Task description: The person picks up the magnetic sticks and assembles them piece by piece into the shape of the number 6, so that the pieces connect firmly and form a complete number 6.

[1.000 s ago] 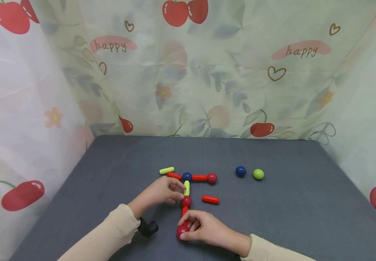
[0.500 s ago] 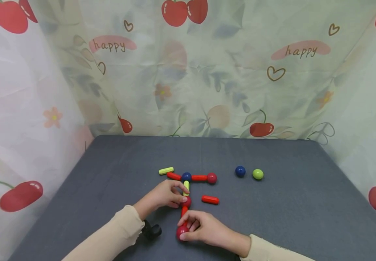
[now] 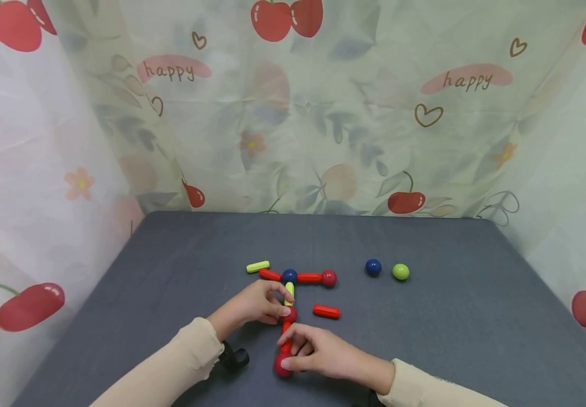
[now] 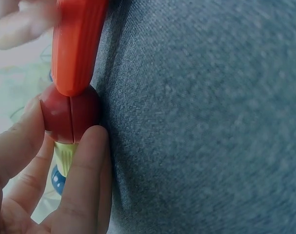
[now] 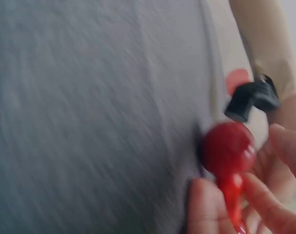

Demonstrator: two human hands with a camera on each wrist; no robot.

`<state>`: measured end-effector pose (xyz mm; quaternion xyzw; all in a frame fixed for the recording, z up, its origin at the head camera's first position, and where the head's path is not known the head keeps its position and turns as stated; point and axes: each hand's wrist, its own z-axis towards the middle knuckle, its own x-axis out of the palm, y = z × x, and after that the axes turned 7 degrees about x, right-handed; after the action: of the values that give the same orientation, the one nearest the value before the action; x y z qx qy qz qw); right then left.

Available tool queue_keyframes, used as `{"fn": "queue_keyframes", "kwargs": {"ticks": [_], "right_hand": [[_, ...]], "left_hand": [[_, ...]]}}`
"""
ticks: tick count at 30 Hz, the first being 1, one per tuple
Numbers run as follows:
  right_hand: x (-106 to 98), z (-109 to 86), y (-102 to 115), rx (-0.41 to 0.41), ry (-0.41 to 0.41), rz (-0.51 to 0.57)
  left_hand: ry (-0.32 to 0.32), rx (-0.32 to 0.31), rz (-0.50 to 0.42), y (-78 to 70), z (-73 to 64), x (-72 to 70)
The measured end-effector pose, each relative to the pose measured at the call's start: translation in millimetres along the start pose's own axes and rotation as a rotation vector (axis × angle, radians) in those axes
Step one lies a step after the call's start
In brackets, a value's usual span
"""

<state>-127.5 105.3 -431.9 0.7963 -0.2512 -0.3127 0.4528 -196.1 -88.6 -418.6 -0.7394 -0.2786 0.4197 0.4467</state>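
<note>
A T-shaped figure of balls and rods lies on the table. My left hand (image 3: 254, 302) pinches its middle red ball (image 4: 72, 114) between thumb and fingers. A yellow-green rod (image 3: 289, 294) runs from that ball to a blue ball (image 3: 289, 276); a red rod (image 4: 77, 44) joins its other side. The front red ball (image 3: 283, 365) sits at the near end. My right hand (image 3: 323, 351) is beside this ball, its fingers loosely bent by the red rod. In the blurred right wrist view, the thumb (image 5: 287, 146) stands apart from the ball.
Red rods flank the blue ball, with a red ball (image 3: 328, 277) at the right end. A loose yellow-green rod (image 3: 258, 267), a loose red rod (image 3: 326, 311), another blue ball (image 3: 373, 267) and a green ball (image 3: 400, 272) lie on the grey table (image 3: 451, 328).
My left hand has come down and forward onto the middle red ball and taken hold of it. The right hand has lifted slightly and loosened from the front red ball.
</note>
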Motion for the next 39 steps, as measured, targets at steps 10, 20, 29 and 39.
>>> {"fn": "queue_keyframes", "kwargs": {"ticks": [10, 20, 29, 39], "right_hand": [[-45, -10.8, 23, -0.076, -0.182, -0.151], [-72, 1.7, -1, -0.072, -0.384, -0.230], [-79, 16.2, -19, 0.020, -0.313, -0.320], [-80, 21.9, -13, 0.050, -0.304, -0.406]], "left_hand": [[-0.008, -0.023, -0.017, 0.1, 0.2, -0.3], [-0.028, -0.032, -0.017, 2.2, 1.3, 0.7], [-0.026, -0.037, -0.031, 1.4, 1.0, 1.2], [-0.031, -0.048, -0.021, 1.5, 2.2, 2.0]]}}
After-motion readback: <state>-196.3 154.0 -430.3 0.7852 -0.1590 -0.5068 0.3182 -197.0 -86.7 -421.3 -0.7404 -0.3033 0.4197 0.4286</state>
